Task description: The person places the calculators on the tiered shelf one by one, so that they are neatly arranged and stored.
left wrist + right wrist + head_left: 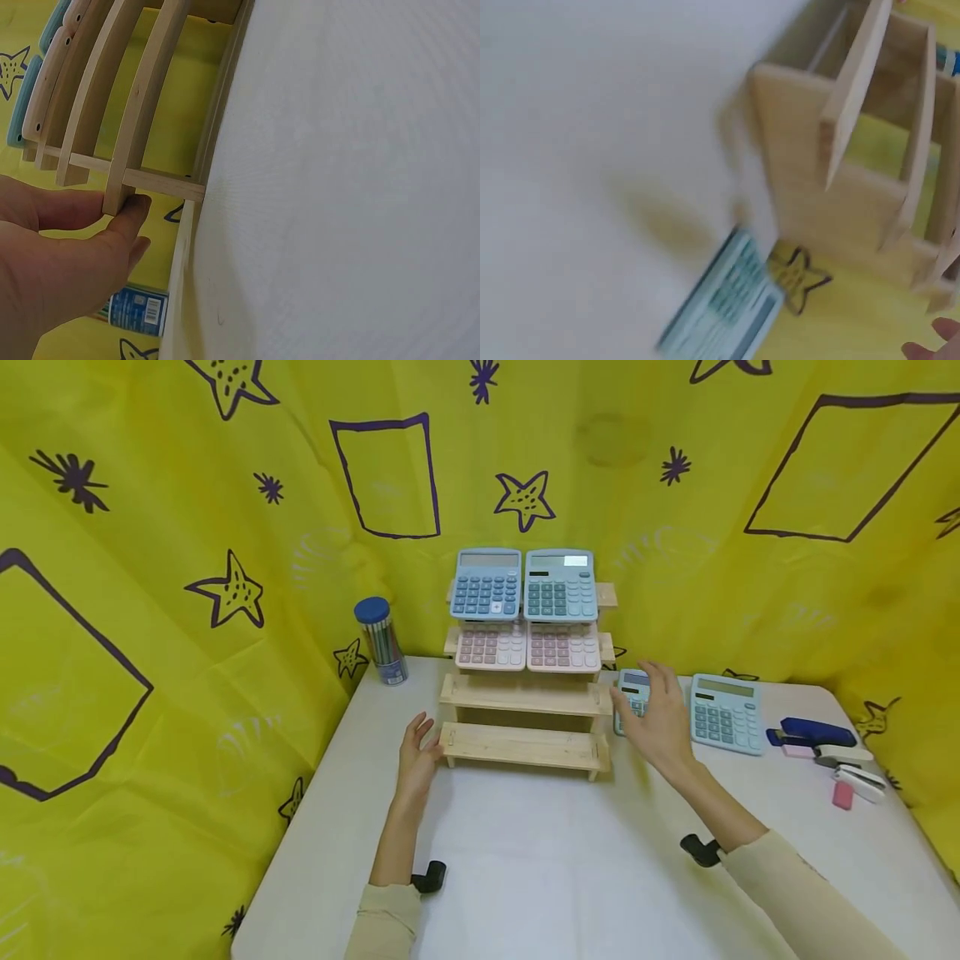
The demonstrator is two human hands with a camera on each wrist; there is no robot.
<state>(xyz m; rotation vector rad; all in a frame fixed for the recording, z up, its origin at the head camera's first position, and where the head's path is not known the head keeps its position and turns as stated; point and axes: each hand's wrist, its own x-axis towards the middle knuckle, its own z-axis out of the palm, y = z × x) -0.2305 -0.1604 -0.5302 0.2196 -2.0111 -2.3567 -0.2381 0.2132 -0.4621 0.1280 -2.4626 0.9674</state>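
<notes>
A tiered wooden rack [525, 743] stands at the back of the table. Two blue calculators [486, 585] lean on its top tier, and two pink calculators [491, 647] sit on the tier below. My left hand [416, 764] is at the rack's left side; in the left wrist view its thumb and fingers pinch the end of a low wooden board [139, 120]. Off the rack's right side, my right hand [660, 718] is raised with fingers spread, holding nothing. It partly hides one light-blue calculator [633, 687] on the table; another light-blue calculator [725, 714] lies beside it.
A blue-lidded jar of pencils [386, 647] stands left of the rack. At the far right lie a dark blue stapler [817, 732], a white stapler [859, 782] and a small pink block [842, 795]. A yellow patterned curtain [615, 510] hangs close behind the table.
</notes>
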